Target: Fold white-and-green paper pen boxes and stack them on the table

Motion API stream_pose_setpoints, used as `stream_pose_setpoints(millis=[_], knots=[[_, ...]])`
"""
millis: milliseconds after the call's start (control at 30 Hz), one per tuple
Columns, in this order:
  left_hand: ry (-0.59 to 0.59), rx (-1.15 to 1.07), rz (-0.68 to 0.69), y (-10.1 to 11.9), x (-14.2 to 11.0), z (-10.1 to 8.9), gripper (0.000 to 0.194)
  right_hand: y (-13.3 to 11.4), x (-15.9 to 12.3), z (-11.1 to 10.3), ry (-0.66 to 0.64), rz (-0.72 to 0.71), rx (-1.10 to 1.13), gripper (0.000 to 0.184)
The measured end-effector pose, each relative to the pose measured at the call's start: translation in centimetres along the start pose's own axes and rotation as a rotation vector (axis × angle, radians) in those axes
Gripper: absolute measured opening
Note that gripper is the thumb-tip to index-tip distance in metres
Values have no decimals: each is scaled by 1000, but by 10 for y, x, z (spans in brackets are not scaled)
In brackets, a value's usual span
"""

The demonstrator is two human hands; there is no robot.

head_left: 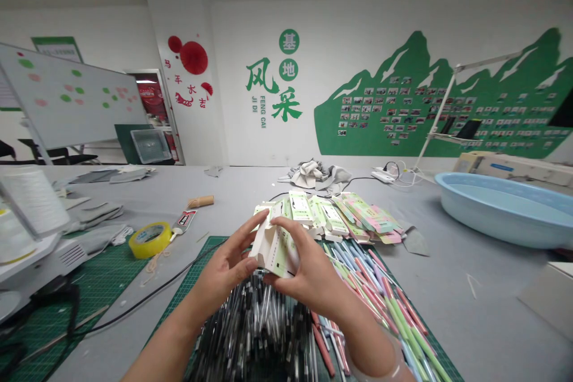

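Note:
Between both hands is a small white and pale-green cardboard box (281,253), tilted above the table. My left hand (237,256) grips its left side, thumb low and fingers along the top. On the other side my right hand (307,259) wraps the box with the thumb below and a finger over the top edge. Under the hands lies a dense pile of dark and clear pens (250,328). To its right are loose pastel-coloured pens (380,292). Just beyond the hands sits a heap of similar flattened or folded boxes (322,215), green, white and pink.
A green cutting mat (179,304) lies under the pens. Yellow tape (150,240), a glue tube (183,221) and a black cable (147,295) are at left, near a white sewing machine (40,268). A blue basin (501,209) stands right; grey cloth scraps (313,174) lie behind.

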State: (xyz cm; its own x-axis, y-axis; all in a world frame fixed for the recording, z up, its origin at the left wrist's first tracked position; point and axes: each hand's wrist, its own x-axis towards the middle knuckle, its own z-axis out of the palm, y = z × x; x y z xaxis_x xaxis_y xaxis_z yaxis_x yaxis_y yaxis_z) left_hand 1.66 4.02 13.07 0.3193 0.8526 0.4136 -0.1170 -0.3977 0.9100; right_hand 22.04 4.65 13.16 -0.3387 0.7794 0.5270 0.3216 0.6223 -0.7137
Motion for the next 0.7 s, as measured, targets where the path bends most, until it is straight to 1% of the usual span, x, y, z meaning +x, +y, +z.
stream_pose_setpoints(millis=[67, 233, 300, 400, 433, 567, 700], knots=[[13, 19, 18, -1, 0, 1, 63, 0, -1, 1, 1, -1, -32, 89], [48, 203, 65, -5, -2, 2, 49, 1, 0, 5, 47, -66, -141, 88], [47, 186, 58, -6, -2, 4, 53, 1, 1, 7, 65, -79, -217, 86], [47, 87, 16, -9, -2, 8, 67, 1, 3, 8, 80, -93, -327, 84], [54, 76, -7, -11, -2, 8, 69, 1, 3, 8, 75, -101, -357, 84], [99, 97, -103, -21, -3, 9, 61, 2, 3, 12, 46, -119, -448, 89], [100, 65, -130, -26, -4, 11, 58, 7, 2, 15, 48, -111, -508, 87]])
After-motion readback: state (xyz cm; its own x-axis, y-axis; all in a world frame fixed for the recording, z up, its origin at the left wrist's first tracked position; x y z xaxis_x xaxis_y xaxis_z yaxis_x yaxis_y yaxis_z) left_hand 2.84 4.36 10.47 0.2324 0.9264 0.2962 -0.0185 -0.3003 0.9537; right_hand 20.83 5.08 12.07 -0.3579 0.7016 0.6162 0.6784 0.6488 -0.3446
